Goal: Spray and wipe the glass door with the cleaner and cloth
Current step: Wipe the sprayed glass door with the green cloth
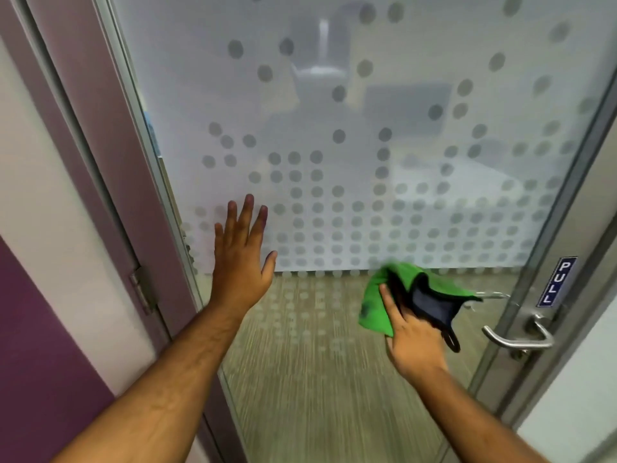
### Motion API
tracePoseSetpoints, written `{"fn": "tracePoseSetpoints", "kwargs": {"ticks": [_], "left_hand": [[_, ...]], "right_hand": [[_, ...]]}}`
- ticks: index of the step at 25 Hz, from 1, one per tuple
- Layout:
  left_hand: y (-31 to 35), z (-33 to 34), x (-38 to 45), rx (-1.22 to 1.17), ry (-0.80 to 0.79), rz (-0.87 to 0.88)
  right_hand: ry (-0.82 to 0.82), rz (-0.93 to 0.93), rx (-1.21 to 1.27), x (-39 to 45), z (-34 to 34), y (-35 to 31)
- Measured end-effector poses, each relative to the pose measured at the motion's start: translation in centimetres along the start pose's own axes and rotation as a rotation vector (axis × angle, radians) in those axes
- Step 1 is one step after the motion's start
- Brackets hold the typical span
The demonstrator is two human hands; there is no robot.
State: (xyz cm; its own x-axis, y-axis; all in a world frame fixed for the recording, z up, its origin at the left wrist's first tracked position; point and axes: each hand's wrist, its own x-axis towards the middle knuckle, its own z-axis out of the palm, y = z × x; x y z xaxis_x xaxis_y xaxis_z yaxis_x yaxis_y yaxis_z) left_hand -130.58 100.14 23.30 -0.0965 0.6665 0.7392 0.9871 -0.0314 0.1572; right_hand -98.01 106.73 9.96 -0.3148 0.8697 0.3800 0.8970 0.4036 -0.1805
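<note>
The glass door (pixel 334 95) fills the view, frosted with grey dots above and clear glass below. My left hand (pixel 242 255) lies flat and open against the glass near the left frame, fingers spread upward. My right hand (pixel 412 339) presses a green cloth with a dark blue side (pixel 400 295) against the clear lower glass, just under the edge of the frosted band. No spray cleaner bottle is in view.
A metal lever handle (pixel 516 340) sits on the door's right stile below a blue PULL sign (pixel 557 282). A purple door frame with a hinge (pixel 143 289) runs down the left. Carpeted floor shows through the clear glass.
</note>
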Motion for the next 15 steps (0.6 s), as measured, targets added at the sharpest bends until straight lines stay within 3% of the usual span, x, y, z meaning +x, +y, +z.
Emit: {"fn": "tracePoseSetpoints", "kwargs": {"ticks": [2, 3, 6, 10, 13, 15], "left_hand": [[0.8, 0.2, -0.3, 0.045, -0.055, -0.039], [1.2, 0.3, -0.4, 0.056, -0.081, -0.06], [1.6, -0.1, -0.4, 0.039, -0.149, -0.1], [1.9, -2.7, -0.8, -0.356, -0.224, -0.144], [3.5, -3.9, -3.4, -0.846, -0.263, -0.558], [5.4, -4.4, -6.1, -1.174, -0.417, -0.831]], "right_hand": [[-0.083, 0.228, 0.264, 0.5, 0.3, -5.1], [-0.049, 0.302, 0.395, 0.8, 0.7, -7.7], [-0.048, 0.425, 0.979, 2.9, -2.4, -14.5], [-0.136, 0.283, 1.511, 2.3, -8.5, -15.7], [-0.406, 0.377, 1.923, 0.3, -13.0, -12.8], [-0.609, 0.393, 2.053, -1.2, -15.1, -10.4]]}}
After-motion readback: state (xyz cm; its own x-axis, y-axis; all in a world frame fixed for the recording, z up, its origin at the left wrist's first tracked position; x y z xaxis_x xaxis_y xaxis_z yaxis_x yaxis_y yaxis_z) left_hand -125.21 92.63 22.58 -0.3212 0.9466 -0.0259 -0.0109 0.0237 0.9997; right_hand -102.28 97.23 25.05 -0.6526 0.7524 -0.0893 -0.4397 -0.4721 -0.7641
